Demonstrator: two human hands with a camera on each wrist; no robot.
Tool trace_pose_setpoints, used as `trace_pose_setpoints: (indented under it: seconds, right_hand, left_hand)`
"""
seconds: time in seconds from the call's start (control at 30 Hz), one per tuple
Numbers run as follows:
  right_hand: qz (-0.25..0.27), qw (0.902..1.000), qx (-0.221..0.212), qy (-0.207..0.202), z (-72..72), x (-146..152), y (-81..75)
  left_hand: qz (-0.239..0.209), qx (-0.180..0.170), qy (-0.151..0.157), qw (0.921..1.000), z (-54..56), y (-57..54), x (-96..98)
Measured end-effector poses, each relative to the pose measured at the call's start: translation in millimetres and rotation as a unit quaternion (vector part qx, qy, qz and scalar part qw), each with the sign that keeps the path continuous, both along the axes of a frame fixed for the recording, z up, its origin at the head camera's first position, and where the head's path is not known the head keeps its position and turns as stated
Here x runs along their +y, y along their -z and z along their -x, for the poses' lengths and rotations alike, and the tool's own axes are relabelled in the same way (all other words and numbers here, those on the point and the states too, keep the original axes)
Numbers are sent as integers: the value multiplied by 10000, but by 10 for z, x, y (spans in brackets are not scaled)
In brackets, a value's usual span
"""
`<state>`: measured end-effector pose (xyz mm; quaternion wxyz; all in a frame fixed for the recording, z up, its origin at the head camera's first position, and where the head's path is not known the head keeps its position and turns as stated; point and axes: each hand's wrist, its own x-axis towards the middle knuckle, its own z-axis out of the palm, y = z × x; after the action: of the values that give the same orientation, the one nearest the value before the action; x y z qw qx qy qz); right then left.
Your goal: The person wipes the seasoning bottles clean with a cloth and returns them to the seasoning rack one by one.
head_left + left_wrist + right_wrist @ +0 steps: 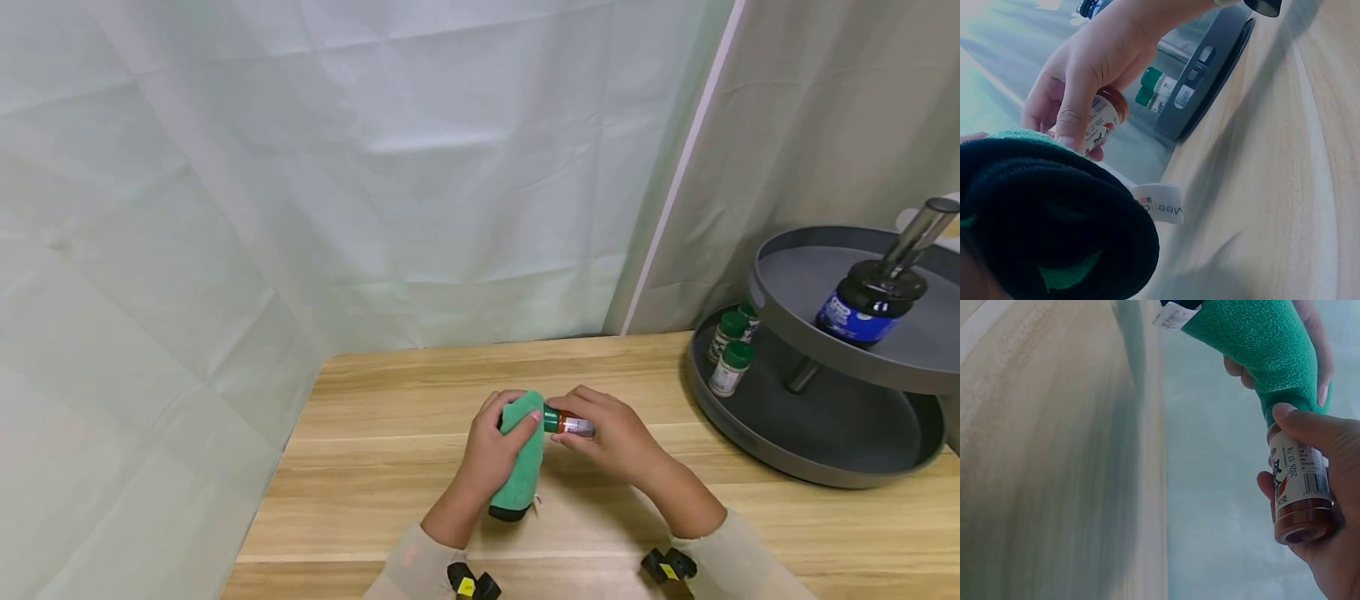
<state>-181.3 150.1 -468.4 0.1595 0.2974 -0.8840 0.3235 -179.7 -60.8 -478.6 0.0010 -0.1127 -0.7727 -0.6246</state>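
My left hand (491, 446) grips a rolled green cloth (527, 462) with a dark edge and a white tag. The cloth presses against the green cap (551, 418) of a small spice jar (576, 426). My right hand (611, 433) holds that jar on its side, above the table, around its labelled body. In the right wrist view the jar (1300, 481) shows reddish-brown contents and a white printed label, with the thumb near the cap. The dark rolled end of the cloth (1129, 250) fills the lower left of the left wrist view.
On the right stands a grey two-tier round rack (825, 454). Several green-capped jars (729, 369) sit on its lower tier, and a dark jar with a blue label (862, 312) is on the upper one. Pale curtains (465, 183) hang behind the wooden table (360, 492).
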Motion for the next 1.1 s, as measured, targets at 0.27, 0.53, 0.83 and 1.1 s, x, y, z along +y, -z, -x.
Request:
trace_pose_setpoints:
  seconds: [0.27, 0.53, 0.83, 1.1]
  right_hand:
    - [418, 9975, -384, -411, -37, -1, -53]
    - [1525, 9819, -839, -746, -28, -48, -6]
    - [2361, 9498, -1685, -1171, -82, -153, 68]
    - [2669, 9393, -1881, -1057, -123, -197, 105]
  left_hand:
    - [-557, -547, 113, 9969, 19, -28, -49]
    - [-1473, -1177, 249, 9817, 27, -79, -57]
    - [-1832, -1428, 398, 9718, -21, -127, -24]
    - [-1778, -1246, 595, 9743, -59, -113, 43]
